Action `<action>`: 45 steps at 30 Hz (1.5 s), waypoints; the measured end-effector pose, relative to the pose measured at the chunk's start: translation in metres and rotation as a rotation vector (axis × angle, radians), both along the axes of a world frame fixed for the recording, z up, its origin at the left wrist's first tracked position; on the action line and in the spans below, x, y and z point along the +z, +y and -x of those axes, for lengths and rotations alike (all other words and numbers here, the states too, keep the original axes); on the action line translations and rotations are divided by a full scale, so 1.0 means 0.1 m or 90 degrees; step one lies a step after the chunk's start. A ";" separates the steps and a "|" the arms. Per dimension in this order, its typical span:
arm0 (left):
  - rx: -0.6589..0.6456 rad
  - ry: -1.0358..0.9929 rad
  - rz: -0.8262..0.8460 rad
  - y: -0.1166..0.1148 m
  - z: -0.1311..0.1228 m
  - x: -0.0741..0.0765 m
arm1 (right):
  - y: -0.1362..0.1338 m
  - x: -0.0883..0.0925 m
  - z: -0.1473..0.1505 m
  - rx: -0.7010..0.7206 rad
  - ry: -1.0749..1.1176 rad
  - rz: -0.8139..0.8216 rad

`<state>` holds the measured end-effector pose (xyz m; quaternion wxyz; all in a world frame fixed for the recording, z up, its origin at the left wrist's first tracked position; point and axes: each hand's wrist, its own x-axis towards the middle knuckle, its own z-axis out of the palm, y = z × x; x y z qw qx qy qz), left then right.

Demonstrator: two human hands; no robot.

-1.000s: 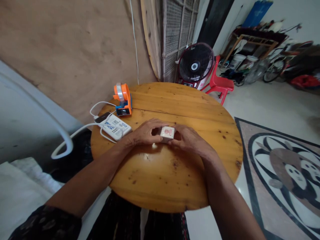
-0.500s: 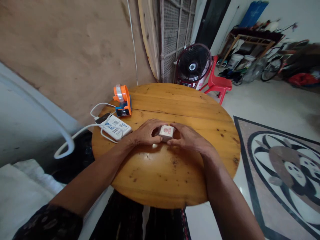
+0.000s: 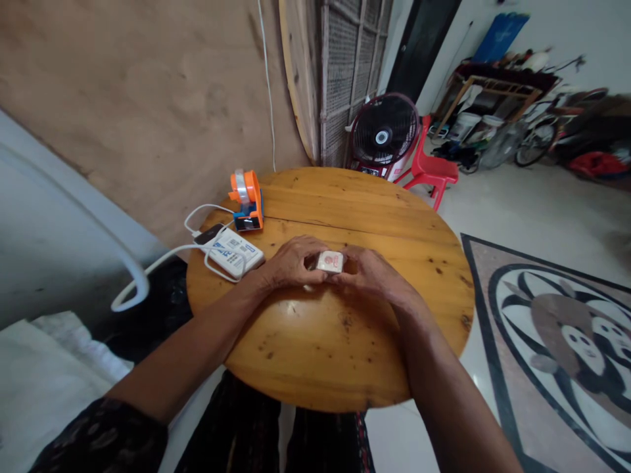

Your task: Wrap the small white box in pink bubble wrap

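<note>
A small white box (image 3: 330, 261) with a red print on its top stands on the round wooden table, between my two hands. My left hand (image 3: 297, 261) grips its left side, thumb at the near edge and fingers curled behind. From the other side, my right hand (image 3: 367, 268) closes on it with thumb in front and fingers at the back. The fingertips are partly hidden by the box. A small whitish bit (image 3: 311, 287), too small to name, shows on the table below my left thumb.
A white power bank (image 3: 231, 255) with cables lies at the table's left, beside an orange tape dispenser (image 3: 249, 200). The wooden table (image 3: 315, 355) meets the wall at the left. Beyond it stand a fan (image 3: 383, 135) and a red chair (image 3: 432, 167).
My right hand has moved in closer to the box, and the box has turned slightly. The whitish bit is now more covered by my left thumb. The view has shifted a little.
</note>
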<state>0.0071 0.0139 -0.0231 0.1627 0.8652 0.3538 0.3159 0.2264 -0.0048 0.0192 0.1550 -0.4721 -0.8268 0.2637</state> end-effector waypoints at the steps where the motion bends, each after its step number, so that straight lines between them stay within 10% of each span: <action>1: 0.000 -0.003 0.002 0.00 0.00 0.00 | 0.00 0.00 -0.01 0.004 0.000 -0.005; 21: 0.082 -0.062 -0.005 -0.07 -0.03 0.04 | 0.04 -0.06 0.04 0.002 0.008 -0.279; 45: -0.008 0.021 0.064 -0.05 -0.02 0.07 | 0.02 -0.01 0.01 0.039 -0.010 -0.108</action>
